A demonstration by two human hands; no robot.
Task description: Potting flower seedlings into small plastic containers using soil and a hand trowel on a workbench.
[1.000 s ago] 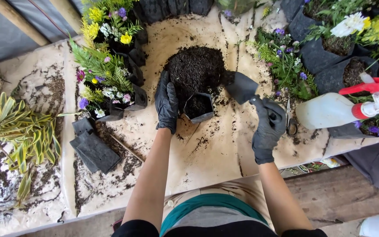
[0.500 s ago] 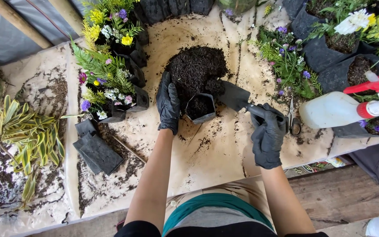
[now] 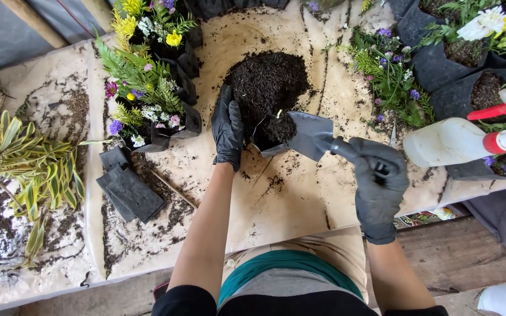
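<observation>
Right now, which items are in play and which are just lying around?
In use: left hand steadying small black grow bag; right hand holding trowel; soil pile.

Idle: spray bottle, folded empty bags, potted flowers, striped-leaf plant.

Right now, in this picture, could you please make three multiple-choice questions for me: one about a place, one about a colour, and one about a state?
1. Where is the pile of dark soil?
A. directly beyond the small black plastic planting bag
B. beside the striped-leaf plant
C. under the spray bottle

2. What colour is the trigger of the white plastic spray bottle?
A. blue
B. red
C. green

3. What is the right hand doing?
A. lying open on the sheet
B. gripping the grey metal trowel
C. holding flowers

Answers:
1 A, the soil heap lies just past the bag.
2 B, the trigger at the right edge is red.
3 B, the gloved fingers wrap the handle, while the left hand steadies the bag.
</observation>
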